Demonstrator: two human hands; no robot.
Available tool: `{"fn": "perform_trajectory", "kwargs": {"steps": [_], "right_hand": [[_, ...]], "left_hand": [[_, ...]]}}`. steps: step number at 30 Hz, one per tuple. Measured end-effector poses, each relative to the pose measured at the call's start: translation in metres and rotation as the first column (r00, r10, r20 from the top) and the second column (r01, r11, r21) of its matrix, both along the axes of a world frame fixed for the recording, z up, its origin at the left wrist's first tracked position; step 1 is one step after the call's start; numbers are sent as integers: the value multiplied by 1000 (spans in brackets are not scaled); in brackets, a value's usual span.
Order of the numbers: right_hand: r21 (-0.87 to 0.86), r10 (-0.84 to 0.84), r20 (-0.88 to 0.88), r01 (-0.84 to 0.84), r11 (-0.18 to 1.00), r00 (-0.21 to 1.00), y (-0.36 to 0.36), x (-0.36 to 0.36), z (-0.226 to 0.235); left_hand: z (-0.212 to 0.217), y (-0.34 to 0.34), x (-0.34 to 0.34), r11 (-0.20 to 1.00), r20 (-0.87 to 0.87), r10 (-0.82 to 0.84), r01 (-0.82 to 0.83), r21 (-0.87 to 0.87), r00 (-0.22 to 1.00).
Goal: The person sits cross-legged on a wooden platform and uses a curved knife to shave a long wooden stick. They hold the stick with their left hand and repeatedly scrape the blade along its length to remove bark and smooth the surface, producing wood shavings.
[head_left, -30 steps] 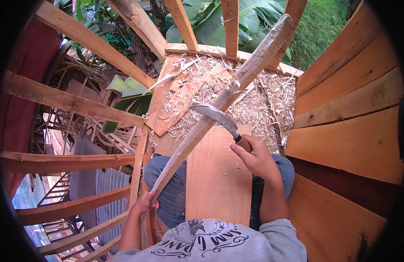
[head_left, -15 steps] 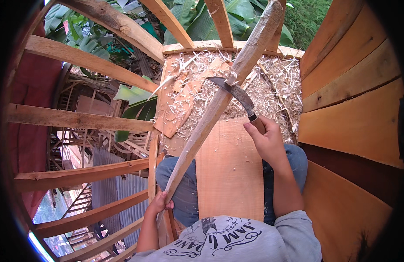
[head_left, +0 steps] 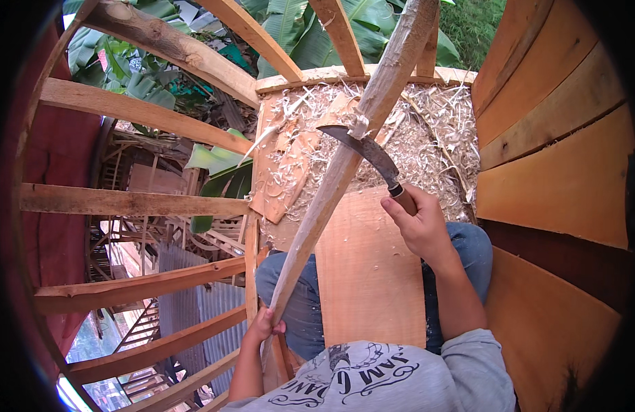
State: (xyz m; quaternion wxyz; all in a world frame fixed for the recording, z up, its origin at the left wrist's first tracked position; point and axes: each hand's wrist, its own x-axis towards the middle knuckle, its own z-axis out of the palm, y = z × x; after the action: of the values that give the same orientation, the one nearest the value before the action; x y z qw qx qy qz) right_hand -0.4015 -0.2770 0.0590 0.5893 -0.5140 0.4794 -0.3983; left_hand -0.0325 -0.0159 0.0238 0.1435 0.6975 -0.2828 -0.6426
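Note:
A long pale wooden pole (head_left: 329, 184) slants from near my left hip up past the far edge of the platform. My left hand (head_left: 265, 325) is closed around its lower end. In my right hand (head_left: 422, 223) is the brown wooden handle of a sickle (head_left: 372, 152), a curved dark blade with a metal collar. The blade lies across the pole at its upper middle, touching the wood. A small curl of shaved wood (head_left: 360, 127) stands up from the pole just beyond the blade.
A flat wooden board (head_left: 369, 275) rests between my legs. Wood shavings (head_left: 427, 151) and loose thin planks (head_left: 290, 175) cover the platform ahead. Slatted rails (head_left: 135, 200) rise on the left with a drop behind them; a plank wall (head_left: 551, 199) stands on the right.
The view has shifted slightly, so things sit a little differently in the picture. The blade is slightly lower on the pole, farther from the curl. Both hands keep their holds.

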Motion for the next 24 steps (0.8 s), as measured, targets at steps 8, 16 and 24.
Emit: {"fn": "perform_trajectory", "kwargs": {"steps": [8, 16, 24], "right_hand": [[-59, 55, -124, -62, 996, 991, 1, 8, -3], [196, 401, 79, -408, 891, 913, 1, -3, 7], [-26, -65, 37, 66, 997, 997, 4, 1, 2]], "left_hand": [[7, -6, -4, 1000, 50, -21, 21, 3, 999], [2, 1, 0, 1000, 25, -15, 15, 5, 1000], [0, -1, 1, 999, 20, -35, 35, -26, 999]]}}
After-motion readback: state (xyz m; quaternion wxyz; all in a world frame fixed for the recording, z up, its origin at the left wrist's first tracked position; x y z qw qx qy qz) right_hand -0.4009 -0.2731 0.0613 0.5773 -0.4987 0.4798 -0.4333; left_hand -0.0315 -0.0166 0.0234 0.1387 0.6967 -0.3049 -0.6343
